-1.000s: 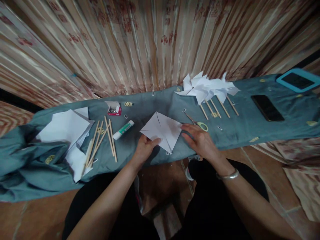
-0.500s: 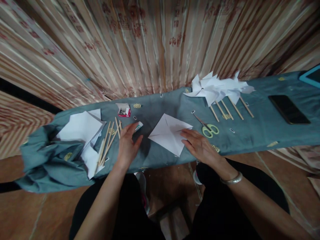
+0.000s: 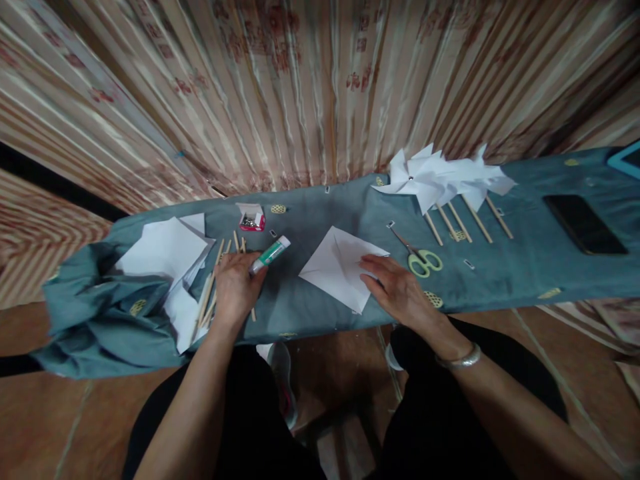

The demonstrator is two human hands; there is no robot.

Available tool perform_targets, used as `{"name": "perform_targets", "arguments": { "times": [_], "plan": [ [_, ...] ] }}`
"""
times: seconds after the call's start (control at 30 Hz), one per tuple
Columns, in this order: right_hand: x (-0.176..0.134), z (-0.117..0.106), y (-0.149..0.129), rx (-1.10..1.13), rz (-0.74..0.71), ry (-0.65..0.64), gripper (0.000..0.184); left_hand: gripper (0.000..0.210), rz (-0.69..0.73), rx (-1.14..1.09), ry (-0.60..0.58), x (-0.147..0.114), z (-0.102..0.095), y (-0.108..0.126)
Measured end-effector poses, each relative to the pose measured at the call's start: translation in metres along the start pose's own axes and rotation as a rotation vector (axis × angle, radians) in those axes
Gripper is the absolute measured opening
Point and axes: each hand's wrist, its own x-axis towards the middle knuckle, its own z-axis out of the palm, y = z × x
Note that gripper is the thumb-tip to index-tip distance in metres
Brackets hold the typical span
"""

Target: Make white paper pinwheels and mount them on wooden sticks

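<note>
Two hands are nearest. The right hand (image 3: 400,288), with one bracelet (image 3: 463,359) at its wrist, has its fingers extended and loose on the right side of one paper (image 3: 333,267), a diamond flat on the cloth (image 3: 340,207) between the hands. The left hand (image 3: 233,285) curls over several sticks (image 3: 205,300), part-hidden, so neither their count nor its grasp can be told. One glue (image 3: 271,255) lies right by its thumb and fingers. One pair of scissors (image 3: 415,253) lies right of the paper, several overlapping sheets (image 3: 160,253) far left, one phone (image 3: 585,225) far right. Beyond: one box (image 3: 257,227) of metal pins, at least four pinwheels (image 3: 445,175), and one curtain (image 3: 310,100).
</note>
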Motion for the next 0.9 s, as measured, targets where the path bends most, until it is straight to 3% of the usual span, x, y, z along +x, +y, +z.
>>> {"name": "perform_targets", "arguments": {
  "times": [0.1, 0.2, 0.3, 0.47, 0.6, 0.7, 0.9],
  "plan": [
    [0.003, -0.002, -0.015, 0.212, 0.149, 0.021, 0.025, 0.031, -0.027, -0.364, 0.029, -0.007, -0.001, 0.021],
    [0.005, -0.004, -0.030, 0.604, 0.344, -0.075, 0.034, 0.032, -0.015, -0.745, -0.138, -0.021, 0.001, 0.056],
    [0.005, -0.006, -0.039, 0.963, 0.440, -0.175, 0.044, 0.028, 0.000, -1.006, -0.358, -0.033, 0.007, 0.090],
    [0.004, -0.009, -0.039, 1.064, 0.497, -0.163, 0.030, 0.028, -0.126, -1.202, -0.511, -0.039, 0.016, 0.113],
    [0.010, -0.011, -0.026, 1.058, 0.557, -0.081, 0.033, 0.031, -0.176, -1.182, -0.557, -0.035, 0.022, 0.110],
    [0.016, -0.015, -0.011, 1.055, 0.624, 0.044, 0.034, 0.034, -0.140, -1.048, -0.516, -0.029, 0.025, 0.104],
    [0.027, -0.012, 0.010, 0.996, 0.681, 0.129, 0.033, 0.033, 0.215, -0.624, -0.364, -0.026, 0.031, 0.104]
  ]
}}
